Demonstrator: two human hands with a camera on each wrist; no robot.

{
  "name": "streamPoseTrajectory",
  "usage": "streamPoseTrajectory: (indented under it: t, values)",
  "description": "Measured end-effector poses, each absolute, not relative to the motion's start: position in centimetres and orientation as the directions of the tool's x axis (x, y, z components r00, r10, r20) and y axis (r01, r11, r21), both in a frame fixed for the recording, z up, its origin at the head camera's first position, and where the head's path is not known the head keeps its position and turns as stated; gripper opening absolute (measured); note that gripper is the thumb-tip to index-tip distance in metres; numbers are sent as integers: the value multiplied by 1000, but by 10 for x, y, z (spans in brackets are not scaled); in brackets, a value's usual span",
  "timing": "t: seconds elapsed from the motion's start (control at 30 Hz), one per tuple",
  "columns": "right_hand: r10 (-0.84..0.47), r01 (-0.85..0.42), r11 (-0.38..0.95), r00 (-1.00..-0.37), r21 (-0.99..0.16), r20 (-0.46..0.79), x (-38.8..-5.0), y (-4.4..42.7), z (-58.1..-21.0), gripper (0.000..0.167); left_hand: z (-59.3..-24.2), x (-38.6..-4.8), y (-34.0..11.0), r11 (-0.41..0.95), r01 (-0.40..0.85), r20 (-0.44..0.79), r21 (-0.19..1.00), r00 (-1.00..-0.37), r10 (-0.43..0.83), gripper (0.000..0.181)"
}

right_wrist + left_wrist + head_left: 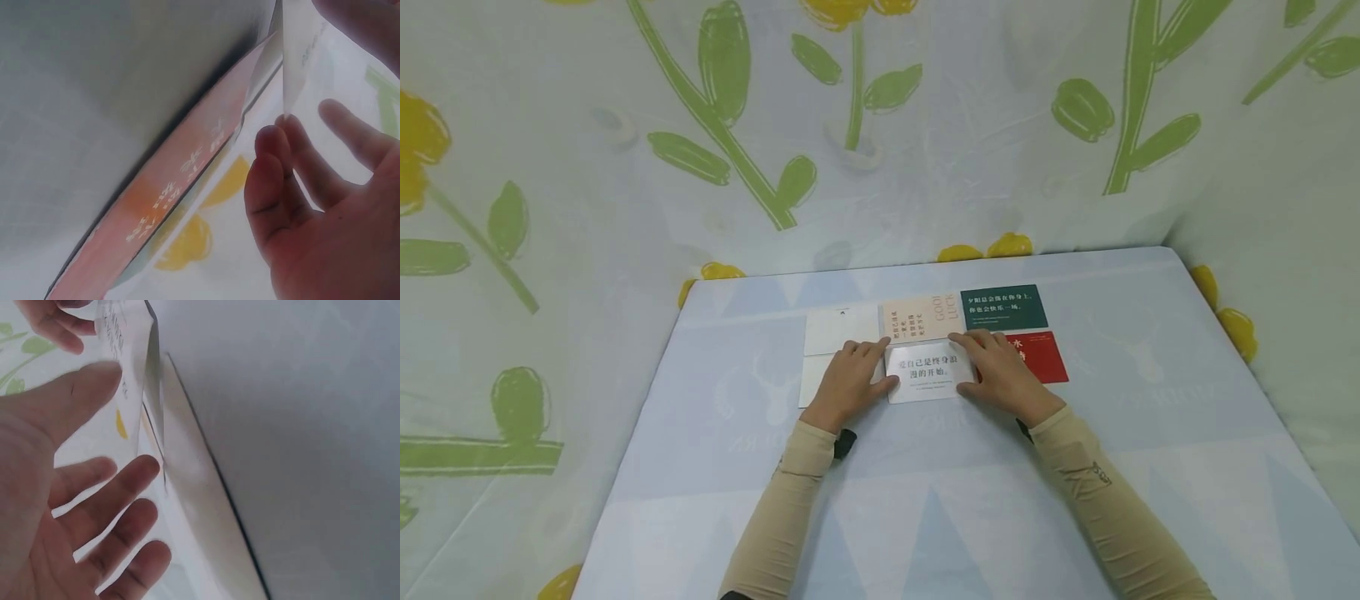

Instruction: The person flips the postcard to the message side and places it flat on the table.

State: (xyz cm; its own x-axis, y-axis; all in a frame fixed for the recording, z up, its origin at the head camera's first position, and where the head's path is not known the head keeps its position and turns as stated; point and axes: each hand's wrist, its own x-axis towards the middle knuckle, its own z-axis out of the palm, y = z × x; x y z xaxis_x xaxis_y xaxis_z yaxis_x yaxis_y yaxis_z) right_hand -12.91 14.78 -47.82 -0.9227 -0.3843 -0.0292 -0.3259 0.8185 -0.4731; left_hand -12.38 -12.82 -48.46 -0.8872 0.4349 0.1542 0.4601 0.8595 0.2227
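A white postcard [925, 372] with dark lettering lies in the front row on the table, between my two hands. My left hand [850, 379] touches its left side, index fingertip near the upper corner and thumb near the lower. At the right side, my right hand [1003, 375] touches it the same way and partly covers a red card [1045, 358]. In the left wrist view the left hand's other fingers [128, 528] are spread and loosely bent. The right hand's fingers [265, 200] are gently bent in the right wrist view, near the white postcard's edge.
Behind the white postcard lies a beige "GOOD LUCK" card [917, 319], with a green card [1003, 308] to its right. Two mostly blank white cards, one rear [841, 333] and one front [815, 379], sit at left. A flower-printed curtain [940, 167] hangs behind the table [910, 517].
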Motion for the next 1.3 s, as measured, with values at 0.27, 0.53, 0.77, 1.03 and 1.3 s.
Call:
streamPoseTrajectory:
  t: [0.27, 0.53, 0.77, 1.03, 1.3]
  values:
    - [-384, -342, 800, -923, -493, 17, -129, 149, -481, 94, -488, -123, -124, 861, 416, 201, 293, -907, 369, 60]
    - [-391, -353, 795, -920, -493, 28, -128, 151, -480, 94, -491, -122, -122, 865, 380, 184, 328, -923, 336, 59]
    - [-361, -337, 798, -931, -499, 51, -130, 159, -476, 88, -491, -122, -121, 867, 379, 205, 325, -923, 327, 58]
    - [-305, -241, 791, -952, -563, -21, -129, 168, -470, 78, -486, -119, -120, 873, 360, 204, 328, -930, 307, 58]
    - [-294, -221, 778, -955, -587, -30, -128, 169, -472, 73, -486, -117, -120, 860, 377, 242, 343, -920, 307, 57]
